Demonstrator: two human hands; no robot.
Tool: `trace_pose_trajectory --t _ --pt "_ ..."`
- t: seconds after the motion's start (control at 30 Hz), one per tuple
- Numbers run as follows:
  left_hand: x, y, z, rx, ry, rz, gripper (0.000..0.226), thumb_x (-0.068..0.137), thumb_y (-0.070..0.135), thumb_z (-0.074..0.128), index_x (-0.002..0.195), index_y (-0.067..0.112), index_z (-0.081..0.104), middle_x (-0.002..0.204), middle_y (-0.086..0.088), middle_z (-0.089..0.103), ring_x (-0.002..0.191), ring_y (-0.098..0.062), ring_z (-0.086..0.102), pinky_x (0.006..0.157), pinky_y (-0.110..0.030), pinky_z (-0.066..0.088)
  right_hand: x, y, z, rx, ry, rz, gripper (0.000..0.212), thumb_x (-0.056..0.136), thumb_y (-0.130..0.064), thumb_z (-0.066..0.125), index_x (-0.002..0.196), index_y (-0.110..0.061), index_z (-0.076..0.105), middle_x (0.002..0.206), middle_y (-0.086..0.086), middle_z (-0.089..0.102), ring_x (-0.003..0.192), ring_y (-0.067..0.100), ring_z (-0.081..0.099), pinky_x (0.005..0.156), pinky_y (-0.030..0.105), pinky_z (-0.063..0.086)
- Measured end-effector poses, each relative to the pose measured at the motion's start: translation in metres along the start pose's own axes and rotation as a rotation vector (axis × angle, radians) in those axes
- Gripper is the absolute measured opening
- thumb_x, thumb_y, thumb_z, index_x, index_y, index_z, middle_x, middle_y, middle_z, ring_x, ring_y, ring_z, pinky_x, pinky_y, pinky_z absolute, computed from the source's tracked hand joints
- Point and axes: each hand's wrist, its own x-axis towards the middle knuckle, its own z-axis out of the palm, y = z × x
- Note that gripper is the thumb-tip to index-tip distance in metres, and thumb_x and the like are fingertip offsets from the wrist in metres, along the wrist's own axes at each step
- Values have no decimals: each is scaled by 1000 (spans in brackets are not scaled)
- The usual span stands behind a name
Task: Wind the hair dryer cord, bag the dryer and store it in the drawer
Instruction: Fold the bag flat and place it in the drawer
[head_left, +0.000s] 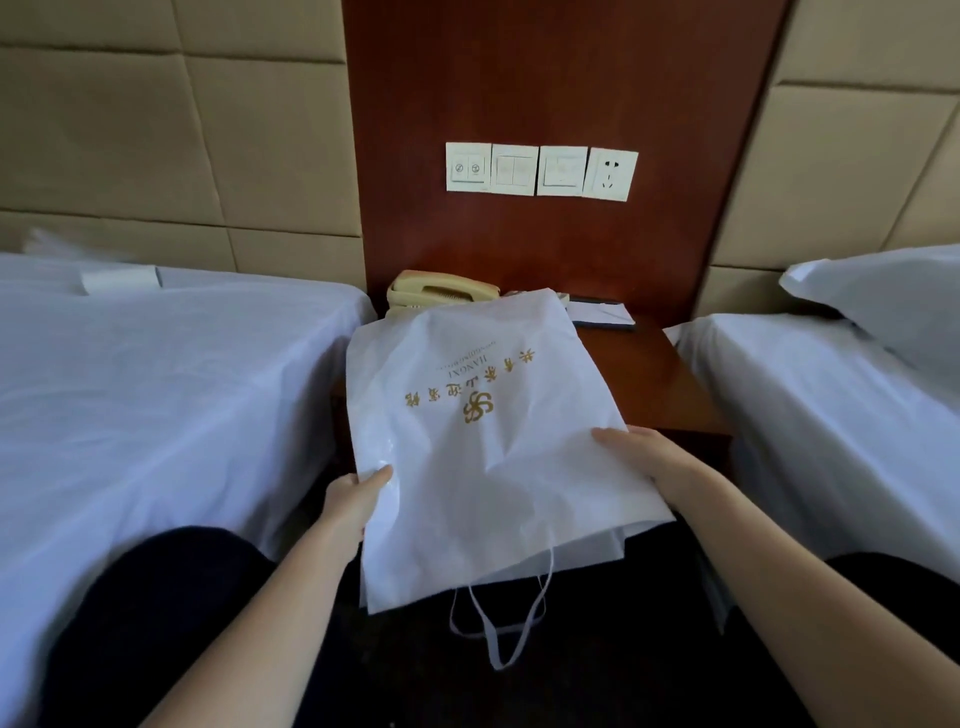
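Observation:
A white fabric bag (483, 452) with gold lettering and a drawstring hanging from its near end is held flat over the wooden nightstand (644, 374). My left hand (358, 493) pinches its left edge. My right hand (649, 462) grips its right edge, fingers on top. The bag covers most of the nightstand's top and front. No hair dryer, cord or drawer shows.
A beige telephone (436, 293) and a notepad (602, 314) sit at the back of the nightstand. White-sheeted beds flank it, the left bed (156, 374) and the right bed (831, 405) with a pillow (883, 301). Switches and a socket (610, 174) are on the wood panel.

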Motion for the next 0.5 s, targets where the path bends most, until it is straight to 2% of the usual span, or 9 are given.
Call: trace_pose_trajectory --t 0.07,0.2,0.33,0.43,0.5 --pt "-2 -1 -3 -8 -5 27 29 90 19 62 113 2 60 100 -13 61 90 -28 58 79 -34 44 -4 4 2 -34 -33 32 17 91 -18 59 100 -4 63 70 1 71 51 10 68 46 19 53" --pt "-2 -13 -12 -18 -47 -8 34 90 16 61 120 0 61 108 -15 65 93 -30 61 81 -34 46 -12 9 5 -34 -101 44 16 91 -19 58 94 -4 64 82 7 69 54 13 69 47 19 52" --pt "-9 -27 -17 -88 -171 -68 26 95 14 52 118 3 60 110 -16 67 100 -32 63 77 -37 49 -16 16 3 -150 -12 -29 26 89 -19 61 102 3 66 84 8 69 71 20 67 63 27 53" --pt "-11 -33 -21 -67 -109 -50 29 96 13 52 119 -1 58 108 -15 66 103 -32 61 91 -40 46 -17 21 -1 -272 86 -91 18 86 -16 64 92 0 69 77 5 67 69 20 64 66 30 52" --pt "-9 -32 -24 -22 -46 -12 31 95 15 54 120 -3 59 113 -17 65 105 -32 61 96 -40 46 -17 26 -4 -362 154 -133 10 81 -18 69 78 -9 71 79 7 71 74 24 67 73 36 55"
